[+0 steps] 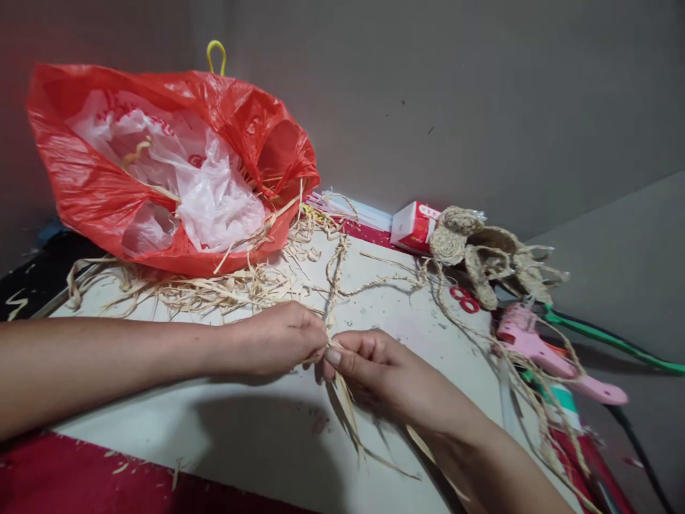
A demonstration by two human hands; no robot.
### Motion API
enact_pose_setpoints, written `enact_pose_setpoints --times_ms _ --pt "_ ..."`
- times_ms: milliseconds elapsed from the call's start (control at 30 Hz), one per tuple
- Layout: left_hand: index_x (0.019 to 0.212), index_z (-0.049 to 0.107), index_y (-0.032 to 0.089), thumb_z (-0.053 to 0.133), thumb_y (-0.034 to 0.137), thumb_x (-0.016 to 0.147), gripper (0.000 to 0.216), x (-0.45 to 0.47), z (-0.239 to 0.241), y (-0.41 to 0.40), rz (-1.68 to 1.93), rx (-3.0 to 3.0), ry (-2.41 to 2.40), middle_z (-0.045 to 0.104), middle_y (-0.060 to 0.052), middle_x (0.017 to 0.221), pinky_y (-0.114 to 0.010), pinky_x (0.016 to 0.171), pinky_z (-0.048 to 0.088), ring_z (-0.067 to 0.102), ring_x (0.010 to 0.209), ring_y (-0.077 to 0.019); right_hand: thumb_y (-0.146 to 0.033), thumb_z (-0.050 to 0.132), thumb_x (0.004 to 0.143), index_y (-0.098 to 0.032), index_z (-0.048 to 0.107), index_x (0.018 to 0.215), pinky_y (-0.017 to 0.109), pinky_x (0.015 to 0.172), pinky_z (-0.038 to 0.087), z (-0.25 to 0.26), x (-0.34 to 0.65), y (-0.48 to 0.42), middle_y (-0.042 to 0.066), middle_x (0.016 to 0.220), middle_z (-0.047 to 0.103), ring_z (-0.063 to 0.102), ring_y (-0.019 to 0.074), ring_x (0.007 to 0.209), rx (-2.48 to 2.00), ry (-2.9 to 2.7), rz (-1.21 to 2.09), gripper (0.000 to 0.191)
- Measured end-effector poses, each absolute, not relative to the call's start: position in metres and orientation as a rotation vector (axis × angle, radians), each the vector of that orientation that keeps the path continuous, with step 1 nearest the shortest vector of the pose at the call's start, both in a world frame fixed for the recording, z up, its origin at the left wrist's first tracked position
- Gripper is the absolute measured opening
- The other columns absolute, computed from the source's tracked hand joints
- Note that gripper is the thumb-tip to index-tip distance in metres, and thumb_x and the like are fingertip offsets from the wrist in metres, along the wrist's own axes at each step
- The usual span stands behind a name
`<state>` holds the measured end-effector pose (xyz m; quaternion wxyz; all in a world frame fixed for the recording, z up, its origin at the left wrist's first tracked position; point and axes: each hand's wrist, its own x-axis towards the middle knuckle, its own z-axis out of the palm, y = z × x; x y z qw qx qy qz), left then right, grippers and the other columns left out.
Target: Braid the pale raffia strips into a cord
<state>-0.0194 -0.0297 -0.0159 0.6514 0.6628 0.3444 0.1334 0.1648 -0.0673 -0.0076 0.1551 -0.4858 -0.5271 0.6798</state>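
A braid of pale dried plant fibre (335,275) runs from the back of the white board down to my two hands. My left hand (281,337) is closed, its fingers pinching the braid's lower end. Touching it, my right hand (369,360) grips the same strands between thumb and fingers. Loose strand ends (347,407) hang below my right hand toward the front of the board. Exactly how the strands cross between the fingertips is hidden.
A red plastic bag (96,193) with white plastic inside stands at the back left, loose fibre strips (214,291) before it. Right are a pink glue gun (546,353), red scissor handles (464,300), woven fibre pieces (449,243), long braided cord (460,325) and a red-white box (412,225).
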Motion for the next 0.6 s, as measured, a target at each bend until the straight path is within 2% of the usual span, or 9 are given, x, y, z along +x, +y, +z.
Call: enact_pose_setpoints --times_ms 167,400,600 --pt "0.069 0.062 0.014 0.047 0.035 0.079 0.028 -0.019 -0.019 -0.032 0.253 1.383 0.781 0.041 0.006 0.052 -0.022 0.042 0.02 0.028 0.044 -0.007 -0.052 0.049 0.086 -0.016 0.059 0.077 0.022 0.041 0.015 -0.005 0.164 -0.069 -0.007 0.051 0.027 0.021 0.0078 0.045 -1.48 -1.738 1.753 0.039" --pt "0.058 0.042 0.018 0.044 0.029 0.079 0.024 -0.019 -0.02 -0.037 0.322 1.348 0.804 0.032 0.007 0.048 -0.023 0.041 0.017 0.023 0.044 -0.0066 -0.039 0.045 0.09 -0.019 0.04 0.059 0.023 0.046 0.026 0.022 0.165 -0.077 -0.002 0.056 0.038 0.032 0.0104 0.052 -1.649 -2.099 1.299 0.037" --pt "0.058 0.042 0.017 0.047 0.03 0.079 0.025 -0.019 -0.02 -0.04 0.371 1.311 0.802 0.031 0.008 0.049 -0.023 0.043 0.016 0.023 0.045 -0.0062 -0.032 0.037 0.093 -0.02 0.042 0.064 0.024 0.049 0.028 0.016 0.145 -0.097 0.0 0.058 0.045 0.038 0.0116 0.052 -1.593 -2.089 1.262 0.032"
